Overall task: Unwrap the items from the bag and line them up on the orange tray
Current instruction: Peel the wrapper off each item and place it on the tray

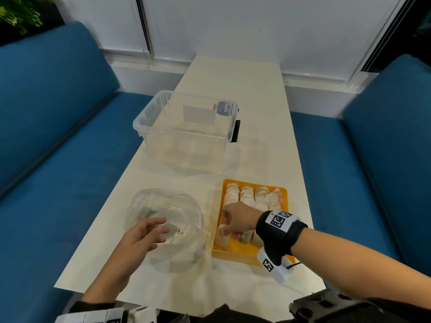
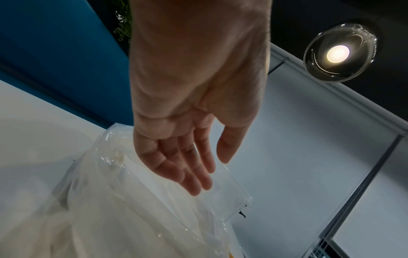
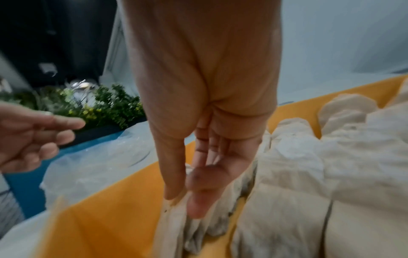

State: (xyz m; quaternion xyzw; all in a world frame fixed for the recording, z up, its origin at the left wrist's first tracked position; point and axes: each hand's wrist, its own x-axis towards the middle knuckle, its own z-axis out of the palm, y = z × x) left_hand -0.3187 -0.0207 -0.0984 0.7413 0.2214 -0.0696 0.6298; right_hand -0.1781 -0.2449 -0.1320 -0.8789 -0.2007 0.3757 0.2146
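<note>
The orange tray (image 1: 233, 254) sits on the table at the near right and holds several white rolls (image 1: 247, 197) in rows. My right hand (image 1: 225, 229) is over the tray's near-left corner. In the right wrist view its thumb and forefinger (image 3: 178, 199) pinch the end of one white roll (image 3: 174, 221) that lies along the tray's left wall (image 3: 106, 218). The clear plastic bag (image 1: 163, 206) lies crumpled to the left of the tray. My left hand (image 1: 161, 229) hovers just above the bag (image 2: 132, 209), fingers (image 2: 194, 185) loosely extended and holding nothing.
A clear plastic bin (image 1: 186, 127) with a black latch stands further back on the white table (image 1: 233, 78). Blue bench seats (image 1: 58, 148) run along both sides. A wall with blinds closes off the far end.
</note>
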